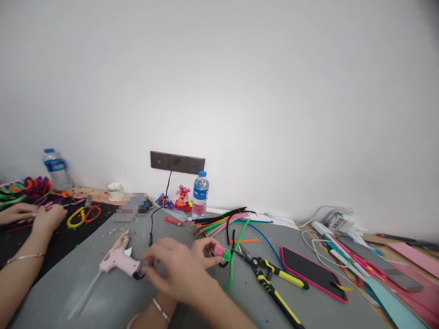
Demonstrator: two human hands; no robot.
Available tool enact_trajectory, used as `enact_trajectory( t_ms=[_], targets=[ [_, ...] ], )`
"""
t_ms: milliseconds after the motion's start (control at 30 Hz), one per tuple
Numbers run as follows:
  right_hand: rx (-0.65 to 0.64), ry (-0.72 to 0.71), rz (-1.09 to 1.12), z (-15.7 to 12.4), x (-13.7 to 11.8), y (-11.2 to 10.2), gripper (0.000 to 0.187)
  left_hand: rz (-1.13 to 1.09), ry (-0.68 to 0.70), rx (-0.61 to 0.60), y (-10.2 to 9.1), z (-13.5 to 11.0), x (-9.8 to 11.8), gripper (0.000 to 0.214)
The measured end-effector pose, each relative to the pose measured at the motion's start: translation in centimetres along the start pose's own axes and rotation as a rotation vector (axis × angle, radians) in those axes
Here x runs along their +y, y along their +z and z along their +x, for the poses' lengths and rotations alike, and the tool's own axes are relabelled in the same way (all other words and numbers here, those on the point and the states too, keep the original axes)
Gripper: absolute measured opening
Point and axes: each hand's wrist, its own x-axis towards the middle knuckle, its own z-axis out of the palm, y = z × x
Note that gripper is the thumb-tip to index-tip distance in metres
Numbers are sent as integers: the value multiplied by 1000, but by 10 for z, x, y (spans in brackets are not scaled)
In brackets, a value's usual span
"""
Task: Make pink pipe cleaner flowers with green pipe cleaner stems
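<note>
My forearms cross, the right one over the left. My left hand [205, 254], partly behind my right forearm, is closed around a small pink and green pipe-cleaner figure [222, 252]; a black strand shows beside it. My right hand [168, 265] reaches across to the left with curved fingers apart, seemingly holding nothing. Its fingertips are close to the handle of a pale pink glue gun [118, 261], which lies on its side with a clear glue stick in it. Whether they touch it I cannot tell. A long green pipe cleaner [237, 256] lies beside the figure.
Yellow-black pliers [274, 292] and a pink-cased phone [313, 273] lie to the right. Behind are loose pipe cleaners [219, 224] and a water bottle [200, 195]. A black cord [151, 228] runs to the wall socket [177, 162]. At left, another person's hands [50, 221] work near scissors [84, 216].
</note>
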Motion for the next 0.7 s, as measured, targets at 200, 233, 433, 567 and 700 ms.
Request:
enact_trajectory(
  t_ms=[200,233,433,567,700],
  targets=[
    [-305,100,-342,45,-4,86,81,-193,67,-262,-2,-2,-8,13],
    [-288,119,-379,49,0,95,77,-215,53,-250,-1,-1,-11,15],
    [-307,245,-376,54,13,108,74,-247,9,-272,0,4,-20,23],
    [-307,256,-139,44,15,91,80,-214,34,-246,-2,4,-19,21],
    [-178,306,354,36,20,78,74,-186,66,-268,-1,4,-19,17]
  ],
)
